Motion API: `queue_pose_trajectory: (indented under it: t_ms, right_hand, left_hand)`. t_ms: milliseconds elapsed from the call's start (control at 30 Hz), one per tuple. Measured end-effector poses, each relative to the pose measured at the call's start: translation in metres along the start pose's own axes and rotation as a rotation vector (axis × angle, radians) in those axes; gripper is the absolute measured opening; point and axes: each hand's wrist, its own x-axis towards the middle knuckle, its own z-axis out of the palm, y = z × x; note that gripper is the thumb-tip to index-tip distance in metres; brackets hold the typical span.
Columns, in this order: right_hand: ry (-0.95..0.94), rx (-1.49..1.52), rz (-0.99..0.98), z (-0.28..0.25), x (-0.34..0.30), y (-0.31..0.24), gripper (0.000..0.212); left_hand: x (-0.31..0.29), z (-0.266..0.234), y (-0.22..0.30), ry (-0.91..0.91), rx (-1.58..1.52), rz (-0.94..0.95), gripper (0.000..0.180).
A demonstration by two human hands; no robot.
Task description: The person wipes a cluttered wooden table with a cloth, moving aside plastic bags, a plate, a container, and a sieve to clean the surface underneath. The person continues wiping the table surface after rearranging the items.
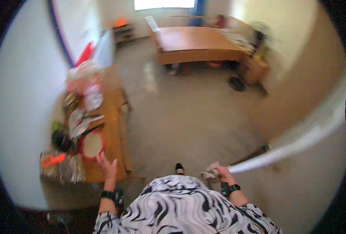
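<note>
My left hand [109, 167] is out over the near end of a wooden table [116, 128], fingers apart, holding nothing. Right beside its fingertips lies a round, red-rimmed thing with a pale middle [92, 145]; whether they touch it I cannot tell. In my right hand [225, 176], down by my right side, is a crumpled, pale greyish cloth [211, 172], its details smeared by motion. Both wrists wear dark bands.
Plastic bags [85, 78], a dark rounded object [61, 141] and stacked papers with something orange [52, 160] crowd the table's wall side. Ahead, a large wooden bed or platform [198, 39] stands across the room. A black round object [236, 84] lies on the floor [181, 117].
</note>
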Motion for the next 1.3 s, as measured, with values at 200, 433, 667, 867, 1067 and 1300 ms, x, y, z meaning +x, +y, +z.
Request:
queue_pose_trajectory:
  t_ms: [200,433,667,867,1067,1300]
  right_hand:
    - [-0.119,0.254,0.382,-0.011,0.14,-0.115,0.027]
    - [-0.4,-0.042,0.146,0.101,0.279,-0.243,0.032]
    - [-0.545,-0.081,0.161,0.22,0.323,-0.318,0.033]
    - [-0.627,-0.178,0.108,0.299,0.346,-0.356,0.037]
    - [-0.684,-0.292,0.038,0.388,0.358,-0.359,0.04]
    - [-0.883,-0.513,-0.33,0.481,0.382,-0.344,0.045]
  left_hand:
    - [0.014,0.003,0.061,-0.116,0.26,-0.388,0.088]
    - [0.027,0.012,0.064,-0.136,0.271,-0.55,0.083]
    - [0.054,0.038,0.052,-0.152,0.362,-0.482,0.079]
    - [0.07,0.065,0.053,-0.139,0.251,-0.505,0.077]
    - [0.068,0.071,0.034,-0.176,0.227,-0.489,0.077]
    - [0.07,0.045,0.047,-0.19,0.142,-0.584,0.07]
